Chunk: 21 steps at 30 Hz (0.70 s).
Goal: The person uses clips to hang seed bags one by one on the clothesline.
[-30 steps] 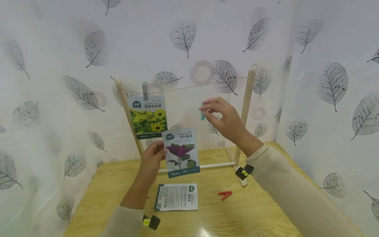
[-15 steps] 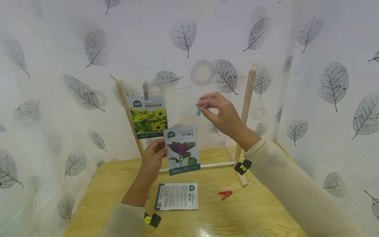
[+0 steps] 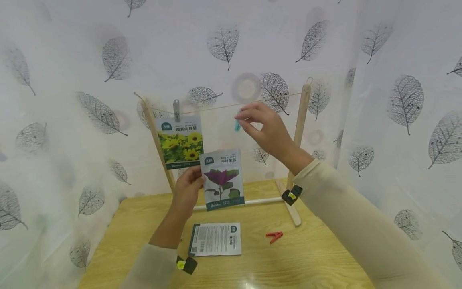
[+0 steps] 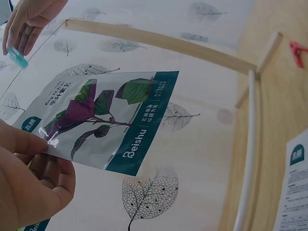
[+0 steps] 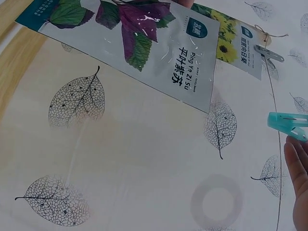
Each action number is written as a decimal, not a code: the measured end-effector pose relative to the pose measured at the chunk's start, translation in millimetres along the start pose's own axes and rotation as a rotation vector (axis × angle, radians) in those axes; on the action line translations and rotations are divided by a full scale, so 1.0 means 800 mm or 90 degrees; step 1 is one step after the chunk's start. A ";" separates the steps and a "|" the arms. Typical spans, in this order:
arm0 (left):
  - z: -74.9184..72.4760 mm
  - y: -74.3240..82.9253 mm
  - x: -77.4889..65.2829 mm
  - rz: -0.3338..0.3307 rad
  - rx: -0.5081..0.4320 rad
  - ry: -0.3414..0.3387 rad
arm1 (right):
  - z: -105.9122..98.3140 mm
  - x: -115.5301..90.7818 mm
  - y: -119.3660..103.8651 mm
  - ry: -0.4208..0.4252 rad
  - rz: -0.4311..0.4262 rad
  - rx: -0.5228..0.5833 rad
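Note:
My left hand (image 3: pixel 187 192) pinches a seed packet (image 3: pixel 222 179) by its left edge; a purple-leaved plant is printed on its front. In the head view the packet is held below the string (image 3: pixel 249 103). My right hand (image 3: pixel 265 126) pinches a turquoise clothespin (image 3: pixel 237 121) just under the string, above the packet and apart from it. The right wrist view shows the turquoise clothespin (image 5: pixel 288 125) near the string. A sunflower seed packet (image 3: pixel 182 142) hangs at the left from a grey clothespin (image 3: pixel 176 110).
A wooden post (image 3: pixel 302 120) holds up the string at the right, and a white rod (image 3: pixel 265 201) runs low between the stand's sides. On the wooden table (image 3: pixel 306 257) lie another seed packet (image 3: pixel 215 239), back side up, and a red clothespin (image 3: pixel 275 236).
My right hand has moved up and left with the turquoise clothespin, closer to the string. My left hand has raised its packet slightly, and the packet's face has turned a little.

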State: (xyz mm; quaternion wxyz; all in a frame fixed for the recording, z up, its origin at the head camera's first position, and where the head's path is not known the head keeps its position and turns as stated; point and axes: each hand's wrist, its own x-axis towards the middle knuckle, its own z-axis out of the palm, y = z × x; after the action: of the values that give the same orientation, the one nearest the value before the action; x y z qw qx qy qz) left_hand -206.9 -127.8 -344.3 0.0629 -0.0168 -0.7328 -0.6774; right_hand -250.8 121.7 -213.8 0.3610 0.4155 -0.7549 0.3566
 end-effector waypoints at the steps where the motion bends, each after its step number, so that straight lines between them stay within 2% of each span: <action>1: 0.000 0.001 0.000 0.000 -0.001 -0.001 | 0.000 0.002 0.000 -0.001 0.003 -0.003; 13: 0.002 0.002 0.005 0.019 -0.017 0.008 | 0.002 0.023 -0.008 -0.010 0.022 -0.024; 21: 0.004 0.006 0.001 -0.005 -0.023 0.018 | 0.007 0.037 -0.009 -0.017 0.007 -0.036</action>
State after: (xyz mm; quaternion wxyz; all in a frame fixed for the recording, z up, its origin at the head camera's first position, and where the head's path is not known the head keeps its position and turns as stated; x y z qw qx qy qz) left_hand -207.6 -124.6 -339.4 0.0702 -0.0056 -0.7197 -0.6906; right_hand -257.2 103.5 -189.9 0.3607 0.4052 -0.7719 0.3315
